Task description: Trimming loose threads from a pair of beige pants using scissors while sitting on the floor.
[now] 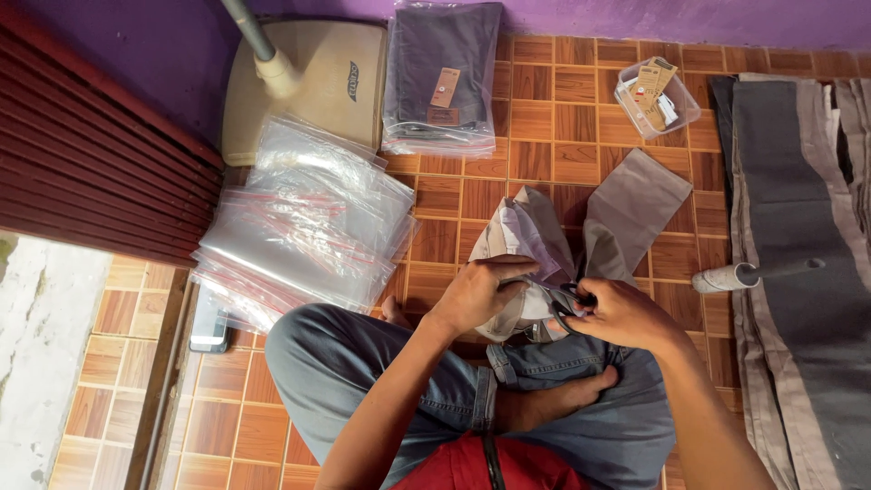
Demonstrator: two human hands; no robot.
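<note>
I sit cross-legged on a tiled floor with a pair of beige trousers [626,213] spread in front of my knees. My left hand [481,292] grips the bunched waistband part of the trousers. My right hand [617,313] holds small black scissors [567,308] against the same bunched fabric. The blades' tips are hidden by cloth and fingers.
A heap of clear zip bags [308,222] lies at the left, with a phone [210,328] beside it. A stack of bagged dark trousers [442,77] and a clear tub of paper tags [655,98] sit farther off. Folded grey and beige trousers [798,272] and a lint roller [753,272] are on the right. A fan base [308,82] stands at the back.
</note>
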